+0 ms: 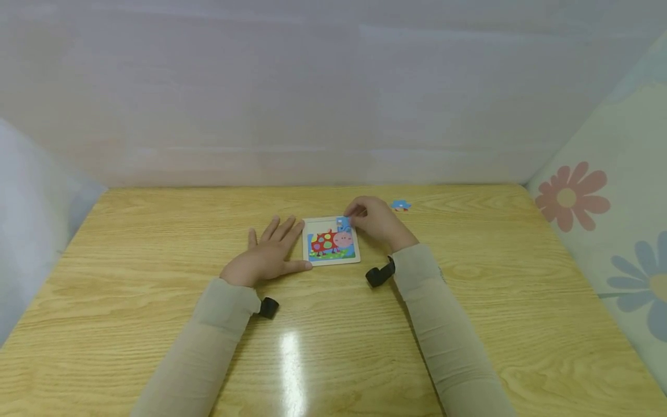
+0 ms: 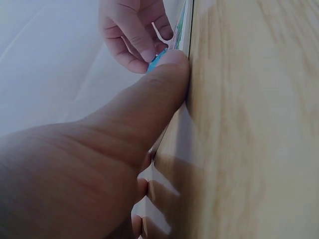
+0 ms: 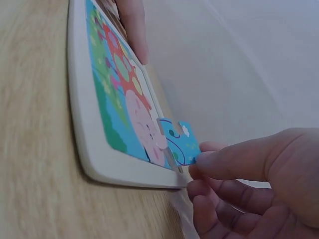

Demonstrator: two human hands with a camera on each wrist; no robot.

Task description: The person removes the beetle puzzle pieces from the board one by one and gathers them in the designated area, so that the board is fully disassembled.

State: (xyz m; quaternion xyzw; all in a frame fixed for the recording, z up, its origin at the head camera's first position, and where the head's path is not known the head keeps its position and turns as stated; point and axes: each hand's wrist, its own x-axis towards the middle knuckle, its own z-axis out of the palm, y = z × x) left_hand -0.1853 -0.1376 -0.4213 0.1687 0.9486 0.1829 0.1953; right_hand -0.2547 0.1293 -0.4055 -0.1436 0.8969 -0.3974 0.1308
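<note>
A small puzzle board (image 1: 332, 262) with a pale frame lies on the table, showing a red spotted ladybug with a pink face. My right hand (image 1: 379, 222) pinches a blue puzzle piece (image 3: 182, 142) between thumb and fingers, tilted over the board's far right corner; in the head view this piece (image 1: 343, 223) sits just above the pink face. My left hand (image 1: 268, 255) lies spread at the board's left side, its thumb touching the near left corner and a fingertip at the far left. Close up, the left thumb (image 2: 144, 97) hides much of the board.
Another puzzle piece (image 1: 400, 205), blue with some red, lies on the wooden table (image 1: 333, 347) beyond my right hand. A pale backdrop (image 1: 312, 98) rises behind the table's far edge, and a flowered cloth (image 1: 625, 202) hangs at the right.
</note>
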